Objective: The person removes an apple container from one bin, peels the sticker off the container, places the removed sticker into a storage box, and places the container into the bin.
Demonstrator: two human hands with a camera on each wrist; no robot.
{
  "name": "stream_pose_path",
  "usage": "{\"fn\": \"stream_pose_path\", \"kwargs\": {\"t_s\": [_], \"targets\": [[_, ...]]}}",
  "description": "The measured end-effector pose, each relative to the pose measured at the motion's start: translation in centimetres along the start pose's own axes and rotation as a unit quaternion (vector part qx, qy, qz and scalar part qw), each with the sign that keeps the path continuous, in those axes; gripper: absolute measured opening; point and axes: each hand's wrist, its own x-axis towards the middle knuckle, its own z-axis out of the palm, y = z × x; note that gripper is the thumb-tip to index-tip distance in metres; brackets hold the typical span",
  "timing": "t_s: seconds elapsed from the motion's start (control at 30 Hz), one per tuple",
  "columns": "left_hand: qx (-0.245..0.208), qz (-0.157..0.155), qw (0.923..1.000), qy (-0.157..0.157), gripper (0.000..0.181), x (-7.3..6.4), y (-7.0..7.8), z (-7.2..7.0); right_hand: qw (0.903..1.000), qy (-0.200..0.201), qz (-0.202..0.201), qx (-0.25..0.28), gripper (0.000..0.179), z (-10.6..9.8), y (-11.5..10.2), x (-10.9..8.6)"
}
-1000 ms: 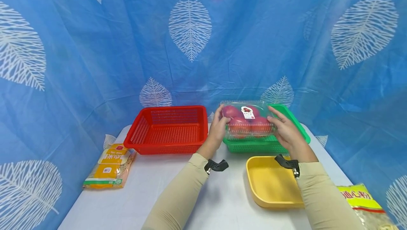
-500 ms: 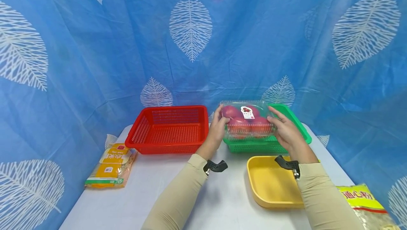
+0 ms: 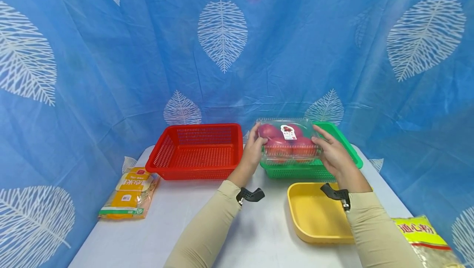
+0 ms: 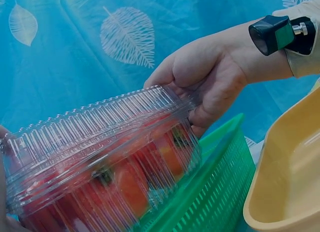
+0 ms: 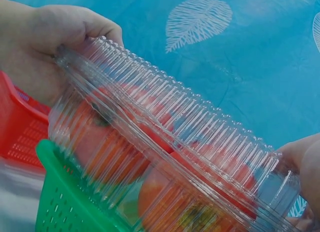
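A clear plastic clamshell box (image 3: 285, 140) of red tomatoes (image 4: 127, 179) is held between both hands over the green basket (image 3: 300, 172). A white label with a small picture sticks to its lid. My left hand (image 3: 253, 148) grips the box's left end, thumb on top. At the opposite end my right hand (image 3: 335, 154) grips it, thumb over the lid edge and fingers along the far side. In the right wrist view, the ribbed lid is down over the tomatoes (image 5: 115, 137), and the box overlaps the basket's rim.
A red basket (image 3: 200, 173) stands left of the green one. Nearer, a yellow tray (image 3: 318, 214) sits partly under the right forearm. An orange food bag (image 3: 127, 194) lies at the left edge, a yellow-topped bag (image 3: 426, 235) at the right front. A blue leaf-patterned curtain (image 3: 277, 54) hangs around the table.
Both hands keep their grip on the tomato box. It stays almost in place over the green basket, its front dipping very slightly.
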Motion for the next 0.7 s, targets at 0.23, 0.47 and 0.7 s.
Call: {"fn": "stream_pose_path", "kwargs": {"t_s": [0.23, 0.47, 0.7], "targets": [[-0.006, 0.006, 1.0000, 0.000, 0.069, -0.04, -0.05, -0.18, 1.0000, 0.002, 0.003, -0.002, 0.063, 0.21, -0.12, -0.20], [-0.001, 0.004, 1.0000, 0.004, 0.069, -0.08, -0.18, -0.32, 1.0000, 0.005, 0.004, -0.003, 0.063, 0.44, -0.14, -0.31], [0.006, -0.003, 1.0000, 0.008, 0.068, -0.25, -0.08, -0.47, 0.9999, 0.009, 0.005, -0.009, 0.063, 0.65, -0.15, -0.47]]}}
